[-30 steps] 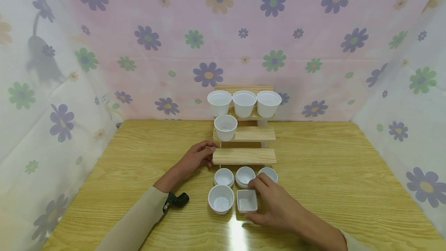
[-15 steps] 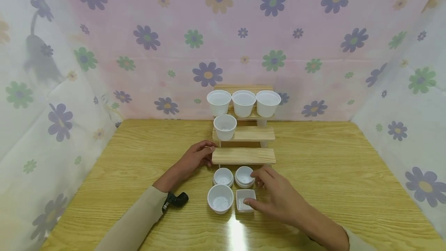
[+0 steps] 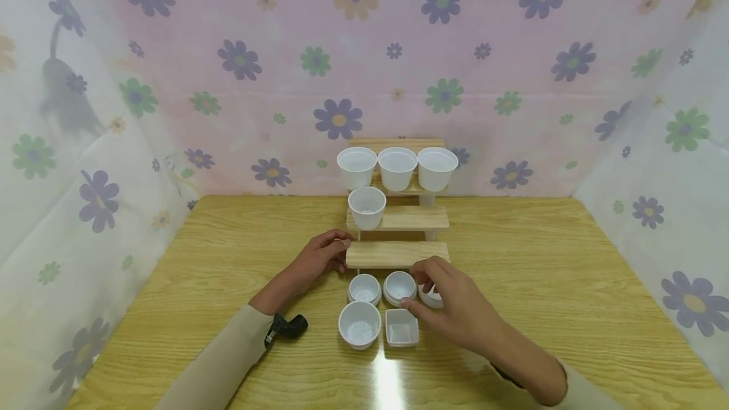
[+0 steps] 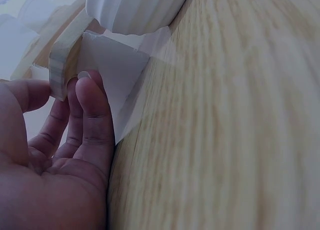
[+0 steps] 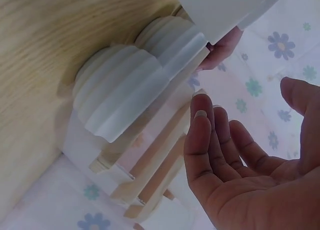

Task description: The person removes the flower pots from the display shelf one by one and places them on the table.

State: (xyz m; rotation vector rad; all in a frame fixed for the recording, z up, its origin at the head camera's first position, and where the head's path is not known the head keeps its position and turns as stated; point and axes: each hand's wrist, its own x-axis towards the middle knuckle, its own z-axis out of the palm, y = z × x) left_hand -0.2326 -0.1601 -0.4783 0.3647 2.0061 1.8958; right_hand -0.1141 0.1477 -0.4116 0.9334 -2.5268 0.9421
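Left hand pinches the wooden stand; right hand, thumb and fingers parted, empty, hovers over white pots in front of it. Risk (judged): tight spacing; a fingertip could tip a neighbour.

The head view looks forward and down from well back at six o'clock of the table, while the close, rolled wrist views face roughly two o'clock from the left and ten from the right, all sharing the stepped stand.
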